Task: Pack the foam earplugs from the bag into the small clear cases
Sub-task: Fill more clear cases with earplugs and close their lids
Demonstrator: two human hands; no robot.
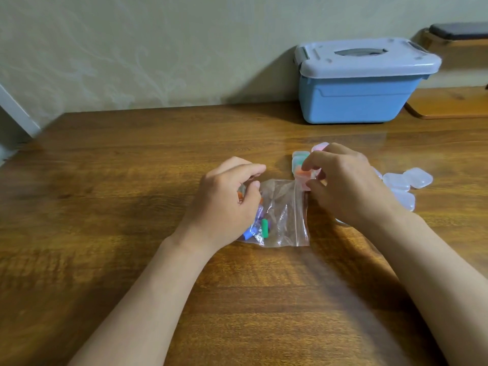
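Wooden table (105, 180): left grip (224, 196) pinches bag (285, 215), right grip (348, 180) pinches orange earplug (299, 170) (over case (297, 161))

The wooden desk (132, 180) carries a clear zip bag (285, 215) at its middle, small clear cases (396, 182) right of it, and a blue box (356, 101) behind.

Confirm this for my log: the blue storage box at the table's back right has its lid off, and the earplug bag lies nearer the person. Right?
No: the head view shows the lid on the blue storage box. The box does stand at the table's back right, and the earplug bag lies nearer the person.
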